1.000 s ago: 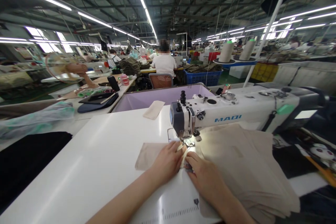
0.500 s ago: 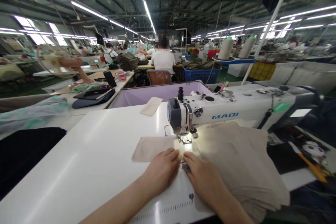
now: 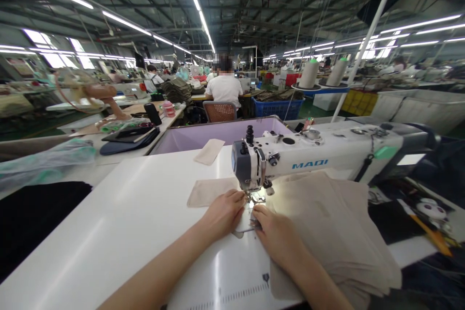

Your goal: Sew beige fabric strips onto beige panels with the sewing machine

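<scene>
A small beige fabric piece (image 3: 209,193) lies flat on the white table, its right end by the presser foot (image 3: 258,198) of a white sewing machine (image 3: 308,155). My left hand (image 3: 225,210) is closed on the near right part of this piece, fingertips just left of the needle area. Close in front of the foot is my right hand (image 3: 274,227), its thumb and fingers closed around a small dark metal tool (image 3: 255,224), mostly hidden. Under my right forearm and to its right spreads a stack of larger beige fabric panels (image 3: 327,223).
Another beige piece (image 3: 209,151) lies farther back, before a lilac-lined bin (image 3: 221,131). Two thread cones (image 3: 309,74) stand behind the machine. A pole (image 3: 366,43) rises at right. Ahead, a person in a white shirt (image 3: 224,87) sits on a chair.
The small fabric piece has slid away from me along the table, and my left hand has moved slightly forward with it. My right hand stays near the foot. The view has shifted slightly.
</scene>
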`<state>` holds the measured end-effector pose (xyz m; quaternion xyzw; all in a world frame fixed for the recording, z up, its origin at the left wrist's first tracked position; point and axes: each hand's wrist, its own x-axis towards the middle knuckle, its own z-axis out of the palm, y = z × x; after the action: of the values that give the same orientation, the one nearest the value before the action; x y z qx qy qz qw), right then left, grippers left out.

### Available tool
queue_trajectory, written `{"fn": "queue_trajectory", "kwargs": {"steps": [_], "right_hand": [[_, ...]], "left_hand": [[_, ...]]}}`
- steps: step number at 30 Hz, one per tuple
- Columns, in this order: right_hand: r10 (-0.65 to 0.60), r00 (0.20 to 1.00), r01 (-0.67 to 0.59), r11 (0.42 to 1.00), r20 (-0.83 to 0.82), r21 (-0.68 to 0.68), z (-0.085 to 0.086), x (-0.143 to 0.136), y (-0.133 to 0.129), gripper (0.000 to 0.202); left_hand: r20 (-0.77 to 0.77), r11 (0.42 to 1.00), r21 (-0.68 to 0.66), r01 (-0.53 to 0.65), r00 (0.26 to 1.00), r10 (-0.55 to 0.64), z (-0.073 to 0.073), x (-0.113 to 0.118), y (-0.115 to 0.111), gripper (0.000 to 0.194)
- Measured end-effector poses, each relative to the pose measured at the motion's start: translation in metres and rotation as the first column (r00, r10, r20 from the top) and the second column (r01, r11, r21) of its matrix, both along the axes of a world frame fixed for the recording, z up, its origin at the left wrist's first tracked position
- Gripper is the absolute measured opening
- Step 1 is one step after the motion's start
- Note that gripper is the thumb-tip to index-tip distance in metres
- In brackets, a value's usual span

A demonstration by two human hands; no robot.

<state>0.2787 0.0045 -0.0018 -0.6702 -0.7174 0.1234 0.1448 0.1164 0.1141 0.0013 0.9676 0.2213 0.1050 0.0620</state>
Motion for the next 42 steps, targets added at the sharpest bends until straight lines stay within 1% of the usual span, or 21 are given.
{"fn": "queue_trajectory", "kwargs": {"steps": [3,7,10,12,15,17,19,21,23,25,26,28,31,33,35,38,42], "right_hand": [[-0.007,1.0,0.007,1.0,-0.015,0.009,-0.002,-0.002,-0.006,0.03],[-0.022,1.0,0.022,1.0,-0.006,-0.017,-0.002,-0.004,-0.009,0.032],[-0.018,1.0,0.017,1.0,-0.016,-0.02,-0.001,-0.004,-0.009,0.033],[-0.013,0.999,0.012,1.0,-0.031,-0.019,0.0,-0.003,-0.009,0.033],[-0.023,0.999,0.022,1.0,-0.049,-0.019,0.0,-0.002,-0.01,0.035],[-0.03,0.997,0.029,0.999,-0.073,-0.015,0.0,-0.002,-0.012,0.037],[-0.026,0.993,0.025,1.0,-0.111,-0.01,-0.001,-0.001,-0.016,0.038],[-0.004,0.989,0.003,1.0,-0.145,-0.01,-0.002,-0.002,-0.02,0.038],[0.018,0.987,-0.021,1.0,-0.159,-0.018,-0.005,-0.002,-0.024,0.037],[0.031,0.988,-0.035,0.999,-0.151,-0.026,-0.007,-0.003,-0.027,0.039],[0.032,0.989,-0.036,0.999,-0.141,-0.031,-0.009,-0.004,-0.028,0.041],[0.03,0.992,-0.035,0.999,-0.12,-0.04,-0.01,-0.005,-0.029,0.043],[0.031,0.993,-0.036,0.999,-0.117,-0.038,-0.011,-0.005,-0.029,0.043],[0.029,0.991,-0.033,0.999,-0.128,-0.025,-0.011,-0.004,-0.027,0.042],[0.02,0.992,-0.023,0.999,-0.124,-0.022,-0.009,-0.003,-0.024,0.04],[0.002,0.995,-0.004,1.0,-0.1,-0.022,-0.005,-0.001,-0.015,0.037],[-0.002,0.996,0.001,1.0,-0.086,-0.009,-0.001,0.001,-0.002,0.03]], "left_hand": [[0.032,1.0,0.026,-0.004,0.999,0.003,-0.004,-0.002,-0.001,0.022],[0.127,0.999,0.053,-0.012,0.992,0.005,-0.016,-0.006,-0.003,0.028],[0.141,0.998,0.068,-0.018,0.99,0.009,-0.021,-0.009,-0.003,0.03],[0.112,0.996,0.069,-0.063,0.992,0.055,-0.019,-0.01,-0.003,0.031],[-0.002,0.985,0.077,-0.155,0.988,0.155,-0.008,-0.009,-0.009,0.032],[-0.087,0.978,0.076,-0.195,0.976,0.201,-0.002,-0.008,-0.02,0.027],[-0.141,0.974,0.057,-0.218,0.964,0.224,0.0,-0.008,-0.035,0.019],[-0.177,0.98,0.031,-0.195,0.964,0.198,-0.003,-0.008,-0.051,0.014],[-0.199,0.992,0.028,-0.12,0.972,0.123,-0.008,-0.007,-0.064,0.014],[-0.204,0.997,0.052,-0.061,0.976,0.07,-0.012,-0.007,-0.072,0.015],[-0.199,0.997,0.061,-0.049,0.978,0.061,-0.014,-0.007,-0.073,0.015],[-0.173,0.997,0.055,-0.053,0.983,0.061,-0.015,-0.008,-0.073,0.014],[-0.097,0.998,-0.009,-0.061,0.993,0.06,-0.016,-0.011,-0.068,0.013],[-0.037,0.997,-0.046,-0.054,0.998,0.053,-0.015,-0.013,-0.065,0.014],[0.004,0.998,-0.054,-0.038,0.999,0.038,-0.013,-0.015,-0.06,0.016],[0.022,0.999,-0.033,-0.027,0.999,0.028,-0.011,-0.013,-0.051,0.016],[0.004,0.999,-0.022,-0.043,0.999,0.043,-0.008,-0.009,-0.037,0.016]]}}
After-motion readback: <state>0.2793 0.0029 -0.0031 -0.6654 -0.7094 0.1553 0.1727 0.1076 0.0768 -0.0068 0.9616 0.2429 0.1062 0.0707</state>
